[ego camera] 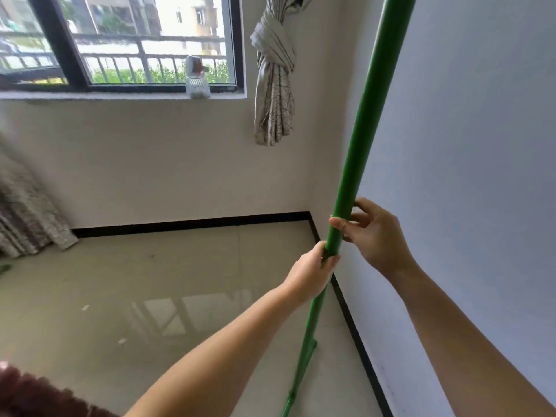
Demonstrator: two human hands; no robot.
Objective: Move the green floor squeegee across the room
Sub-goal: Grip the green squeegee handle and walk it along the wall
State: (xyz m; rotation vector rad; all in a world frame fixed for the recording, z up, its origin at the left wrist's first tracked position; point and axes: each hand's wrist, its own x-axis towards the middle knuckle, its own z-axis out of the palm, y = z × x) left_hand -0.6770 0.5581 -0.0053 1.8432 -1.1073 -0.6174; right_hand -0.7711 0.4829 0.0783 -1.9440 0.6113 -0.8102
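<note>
Both hands on the green floor squeegee (355,164) by the wall; left hand (313,270) wrapped tight, right hand (376,236) fingers (341,225) pinching the handle; pickup stage, I'd say; next, lift and carry clear.

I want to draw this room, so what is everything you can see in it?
squeegee: one, green, upright by the right wall
window: one, dark frame, top left
jar: one, clear, on the windowsill
curtain: one, beige, knotted, right of the window
fabric: patterned, grey, left edge
floor: shiny, beige tiles
skirting: black, along the walls
left hand: one, grip closed on the pole, lower
right hand: one, fingers on the pole, higher
</note>
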